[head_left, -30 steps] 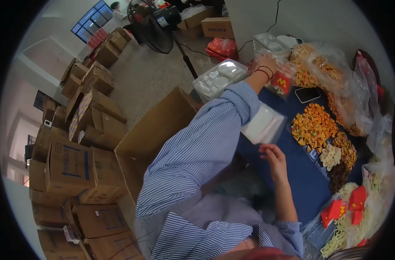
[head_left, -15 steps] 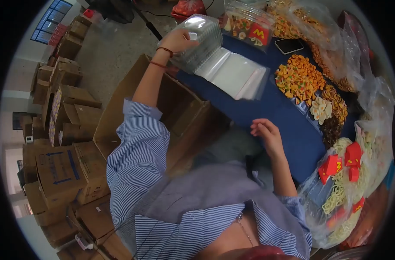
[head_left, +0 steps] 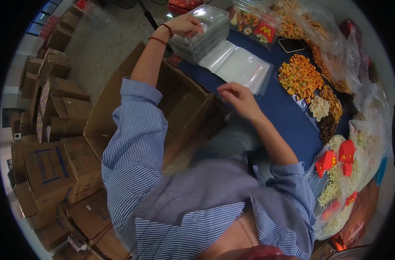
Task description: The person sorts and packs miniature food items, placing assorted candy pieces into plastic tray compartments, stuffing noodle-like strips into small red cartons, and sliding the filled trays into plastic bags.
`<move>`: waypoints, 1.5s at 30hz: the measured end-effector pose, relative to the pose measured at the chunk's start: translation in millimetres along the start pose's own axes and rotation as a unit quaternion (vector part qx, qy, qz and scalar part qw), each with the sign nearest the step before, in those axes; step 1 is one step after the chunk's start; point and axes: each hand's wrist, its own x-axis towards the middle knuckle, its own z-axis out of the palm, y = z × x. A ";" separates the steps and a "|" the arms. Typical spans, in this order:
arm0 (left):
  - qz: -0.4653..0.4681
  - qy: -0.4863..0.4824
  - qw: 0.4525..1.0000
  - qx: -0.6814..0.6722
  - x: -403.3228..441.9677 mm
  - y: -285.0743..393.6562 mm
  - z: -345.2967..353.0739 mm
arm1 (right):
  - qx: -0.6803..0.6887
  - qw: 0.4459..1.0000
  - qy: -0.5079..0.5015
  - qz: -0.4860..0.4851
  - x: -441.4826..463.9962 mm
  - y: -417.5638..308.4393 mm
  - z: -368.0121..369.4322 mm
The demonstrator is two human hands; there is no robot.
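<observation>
My left hand [head_left: 185,27] is at the top of a tall stack of clear plastic trays [head_left: 212,19], its fingers curled and pinched at the uppermost tray. My right hand [head_left: 241,99] hangs in the air with its fingers apart and holds nothing. It is nearest to a pile of clear flat bags [head_left: 241,67], which lies beside the stack on the blue table cover [head_left: 288,125]. A packed clear pouch [head_left: 256,26] with toy food pieces and a red piece marked with a yellow M lies behind the bags.
Toy food pieces [head_left: 299,78] form a heap at the right, near a phone [head_left: 291,45]. Plastic bags of noodle-like pieces [head_left: 332,190] and red boxes [head_left: 326,163] stand closer. An open cardboard box [head_left: 180,104] sits below the table's left edge; closed cartons [head_left: 50,169] line the left.
My right hand has moved up and left toward the flat bags. My left hand has shifted slightly and its fingers curl more at the tray stack. The view has shifted a little.
</observation>
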 end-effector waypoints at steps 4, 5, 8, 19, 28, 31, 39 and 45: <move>0.003 -0.008 1.000 0.018 -1.6 4.3 -0.1 | -0.265 0.934 0.074 -0.226 85.9 -23.9 9.8; 0.008 -0.005 1.000 0.018 -3.1 4.9 -0.7 | -0.265 0.934 0.074 -0.228 99.5 -23.6 11.2; 0.043 0.007 0.999 -0.024 -3.0 0.3 0.8 | -0.299 0.911 0.103 -0.264 121.6 -19.4 12.8; 0.125 0.108 0.986 0.032 2.3 -17.2 10.1 | -0.614 0.750 0.107 -0.220 153.4 -25.0 8.1; 0.244 0.254 0.934 0.063 -64.3 108.0 19.6 | -0.054 0.954 0.179 -0.234 128.8 -48.0 -10.9; 0.222 0.144 0.961 -0.082 -65.9 153.3 117.4 | 0.402 0.904 0.095 -0.106 32.3 -97.8 -26.8; 0.346 0.033 0.938 0.008 -38.7 223.5 273.6 | 0.412 0.861 0.269 -0.124 -121.4 -57.9 -72.1; 0.355 0.104 0.927 0.057 -33.0 229.9 358.6 | 0.258 0.849 0.443 -0.130 -173.4 -28.8 -87.1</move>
